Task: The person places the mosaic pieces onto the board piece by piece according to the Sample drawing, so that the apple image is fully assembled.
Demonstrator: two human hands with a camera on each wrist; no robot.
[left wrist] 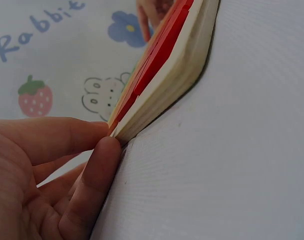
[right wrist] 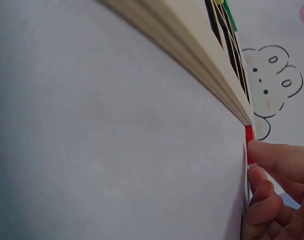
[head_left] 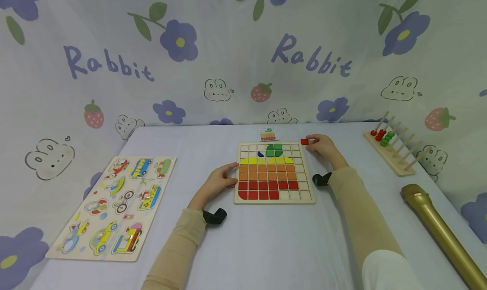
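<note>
The wooden grid board (head_left: 306, 192) lies on the table, with rows of red pieces (head_left: 263, 185), orange pieces (head_left: 266, 172) and yellow pieces (head_left: 264, 160). Green pieces (head_left: 274, 150) and one small blue piece (head_left: 260, 154) sit near its top. My left hand (head_left: 217, 182) rests at the board's left edge; its index finger and thumb touch the side, as the left wrist view shows. Just past the top right corner, my right hand (head_left: 323, 148) pinches a red square piece (right wrist: 249, 142) between thumb and fingers. Behind the board is a small pattern card (head_left: 269, 134).
A vehicle peg puzzle (head_left: 146, 212) lies at the left. On the right stands a bead counting rack (head_left: 395, 161) with red and green beads, and a gold microphone (head_left: 441, 226) lies nearer. A patterned cloth (head_left: 236, 61) hangs behind the table.
</note>
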